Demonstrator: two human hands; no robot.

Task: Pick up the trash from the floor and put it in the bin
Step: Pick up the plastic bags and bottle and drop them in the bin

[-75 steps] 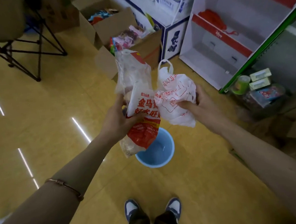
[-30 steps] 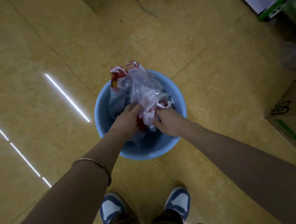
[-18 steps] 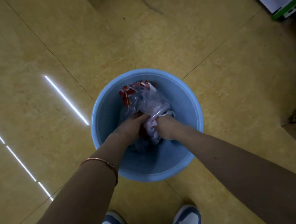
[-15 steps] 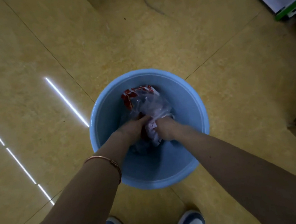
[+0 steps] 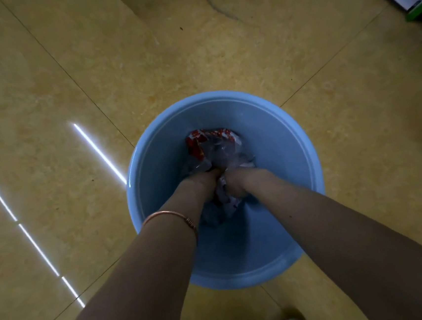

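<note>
Pressing down: crumpled plastic bags [image 5: 219, 146], red-printed and clear, sit low inside the blue bin [image 5: 281, 153].
Hands: left hand [image 5: 199, 184] and right hand [image 5: 238, 183] side by side, fingers curled into the plastic, tips hidden.
Best practice: let go with the bundle below the rim, then lift straight out.
Surroundings: yellow tiled floor [image 5: 93, 68].

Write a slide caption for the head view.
The left hand and right hand grip crumpled plastic bags low inside the blue bin on the yellow floor.
</note>
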